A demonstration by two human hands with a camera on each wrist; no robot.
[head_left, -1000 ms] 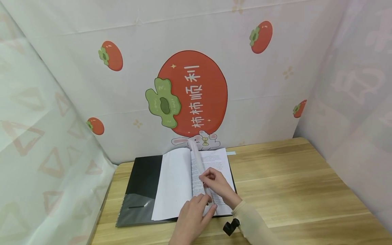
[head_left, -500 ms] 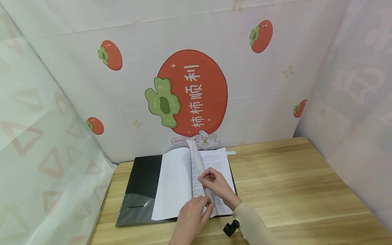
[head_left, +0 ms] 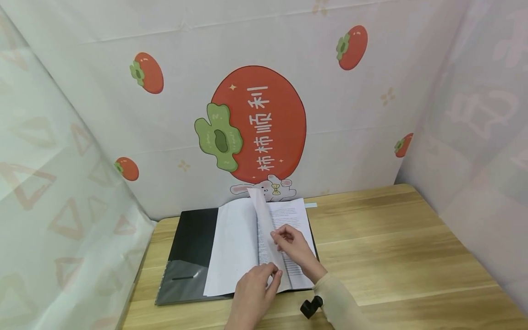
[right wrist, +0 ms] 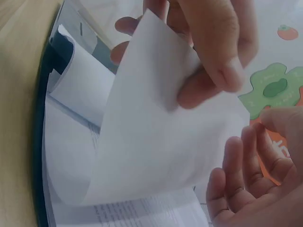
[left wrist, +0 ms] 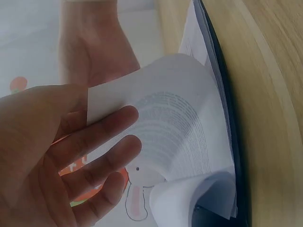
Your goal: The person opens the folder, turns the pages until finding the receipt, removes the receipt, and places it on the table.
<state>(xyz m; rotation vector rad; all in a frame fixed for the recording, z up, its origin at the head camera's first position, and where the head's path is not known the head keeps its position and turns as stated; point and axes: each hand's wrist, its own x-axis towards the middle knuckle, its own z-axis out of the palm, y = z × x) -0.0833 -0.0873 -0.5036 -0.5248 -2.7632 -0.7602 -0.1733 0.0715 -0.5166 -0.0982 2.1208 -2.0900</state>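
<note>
A black file folder [head_left: 199, 229] lies spread on the table with printed pages [head_left: 290, 215] on its right side and a turned stack of white pages [head_left: 235, 247] on its left. One loose-standing sheet of paper [head_left: 266, 220] rises between them, leaning left and curved. At its near end my left hand [head_left: 255, 286] pinches the sheet between thumb and fingers; the other fingers are spread in the left wrist view. My right hand [head_left: 296, 247] is beside the sheet's right edge, fingers loosely bent, and the right wrist view shows its fingertips [right wrist: 232, 146] near that edge.
The wooden table [head_left: 396, 256] extends to the right. A light blue tab [head_left: 311, 205] shows at the folder's far right corner. Behind stands a white cloth backdrop [head_left: 338, 105] printed with persimmons. A small black device [head_left: 311, 307] is by the right wrist.
The raised sheet has tipped further left and shows more of its face. My left hand has drawn slightly left and nearer with it; the right hand has shifted a little right.
</note>
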